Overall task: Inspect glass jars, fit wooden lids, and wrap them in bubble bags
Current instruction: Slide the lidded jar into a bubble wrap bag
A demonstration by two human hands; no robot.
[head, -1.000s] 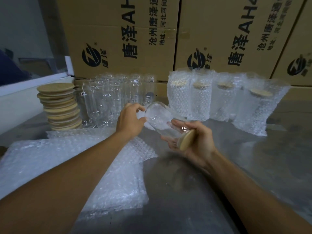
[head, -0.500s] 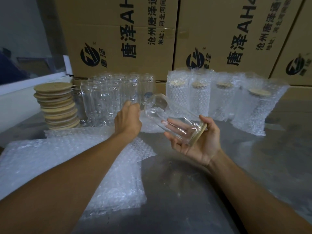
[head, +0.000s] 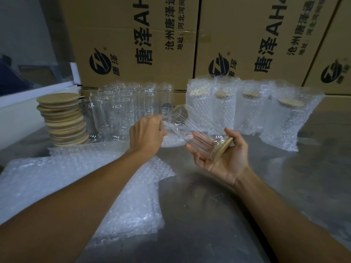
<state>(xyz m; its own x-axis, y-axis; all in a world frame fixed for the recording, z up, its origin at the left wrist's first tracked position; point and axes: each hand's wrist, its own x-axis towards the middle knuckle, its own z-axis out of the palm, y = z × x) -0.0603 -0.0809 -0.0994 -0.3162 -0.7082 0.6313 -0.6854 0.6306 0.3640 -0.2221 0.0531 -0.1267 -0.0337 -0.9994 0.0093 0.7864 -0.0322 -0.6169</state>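
I see my right hand [head: 222,158] palm-up, fingers relaxed, cradling a lidded jar [head: 197,137] lying tilted above the table [head: 228,215]; my left hand [head: 147,134], knuckles up, pinches a bubble bag [head: 171,128] at the jar's base.

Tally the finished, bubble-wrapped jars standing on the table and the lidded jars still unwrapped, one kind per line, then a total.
Wrapped jars standing at the back right: 4, at and
Lidded jar unwrapped, lying tilted in the right hand: 1
Total: 5
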